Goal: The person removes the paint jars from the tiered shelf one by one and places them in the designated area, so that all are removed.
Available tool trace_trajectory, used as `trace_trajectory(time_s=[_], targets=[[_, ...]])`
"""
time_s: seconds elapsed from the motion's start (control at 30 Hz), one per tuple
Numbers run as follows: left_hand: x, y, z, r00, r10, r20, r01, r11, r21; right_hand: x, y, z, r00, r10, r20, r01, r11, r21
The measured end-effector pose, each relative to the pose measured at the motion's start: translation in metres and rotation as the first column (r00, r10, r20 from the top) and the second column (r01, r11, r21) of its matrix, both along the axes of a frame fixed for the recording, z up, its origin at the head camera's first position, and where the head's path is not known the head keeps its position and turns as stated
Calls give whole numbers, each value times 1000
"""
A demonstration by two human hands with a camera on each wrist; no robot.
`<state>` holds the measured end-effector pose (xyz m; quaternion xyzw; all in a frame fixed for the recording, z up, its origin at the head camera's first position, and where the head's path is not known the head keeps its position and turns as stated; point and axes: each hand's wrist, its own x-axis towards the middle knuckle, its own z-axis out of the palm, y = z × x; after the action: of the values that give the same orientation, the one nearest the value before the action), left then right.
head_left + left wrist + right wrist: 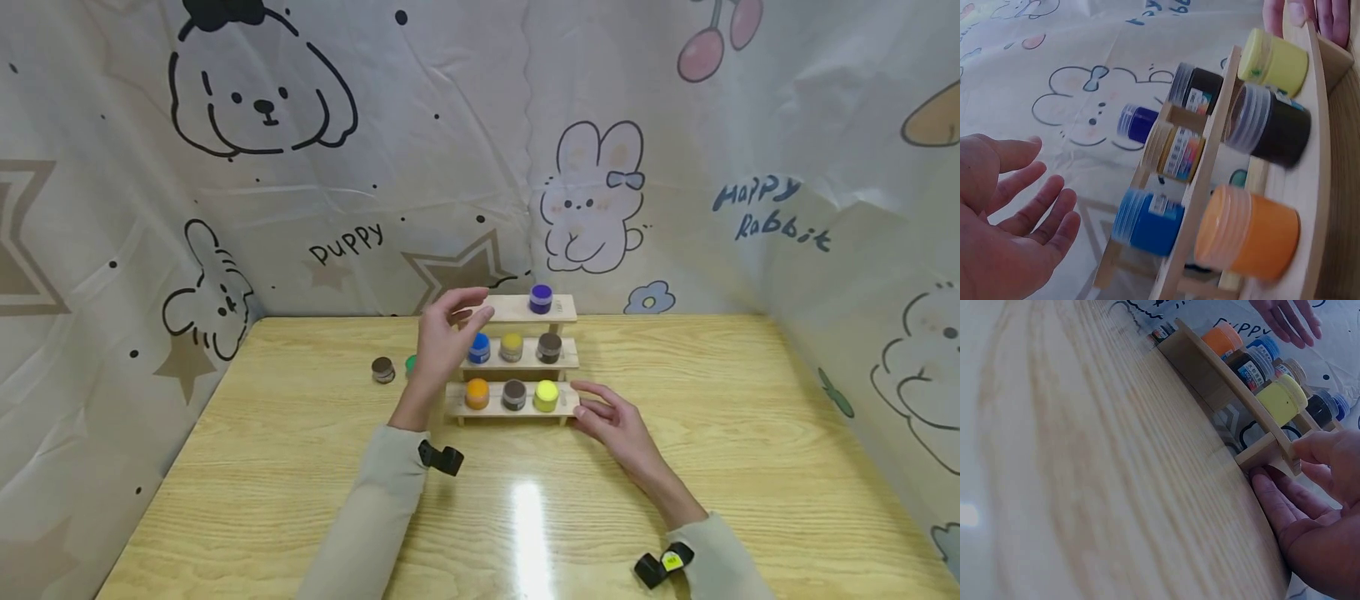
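Observation:
A three-step wooden rack stands on the table, holding small paint jars. On its bottom step are an orange jar, a dark jar and a bright yellow jar. The middle step bears a blue jar, a dull yellow jar and a dark brown jar. One purple jar sits on the top step. My left hand, fingers loosely bent and holding nothing, hovers by the rack's upper left end. My right hand grips the bottom step's right end.
Left of the rack, a brown-lidded jar stands on the wooden table. Beside it a green jar is partly hidden behind my left arm. A printed cloth hangs along the back and sides.

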<state>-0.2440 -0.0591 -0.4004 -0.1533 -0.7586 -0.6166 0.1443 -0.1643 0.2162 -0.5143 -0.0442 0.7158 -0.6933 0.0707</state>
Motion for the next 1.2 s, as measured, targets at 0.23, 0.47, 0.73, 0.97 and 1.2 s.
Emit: trace_trajectory(time_s=[0.23,0.47,0.73,0.97,1.2], targets=[[-12,20,2,997,-66,36,66,998,-6,1,1,-1,1000,1,-3,-1,1000,9],[-26,42,4,994,-82,73,83,996,-14,2,3,-2,1000,-1,-2,1,1000,3],[-37,58,2,987,-114,110,121,991,-57,4,3,-1,1000,0,-7,0,1000,0],[-43,66,-2,986,-76,151,94,989,-115,2,0,1,1000,5,3,-5,1000,0],[-46,73,1,989,23,149,15,967,-253,0,0,3,1000,4,-1,-4,1000,3]])
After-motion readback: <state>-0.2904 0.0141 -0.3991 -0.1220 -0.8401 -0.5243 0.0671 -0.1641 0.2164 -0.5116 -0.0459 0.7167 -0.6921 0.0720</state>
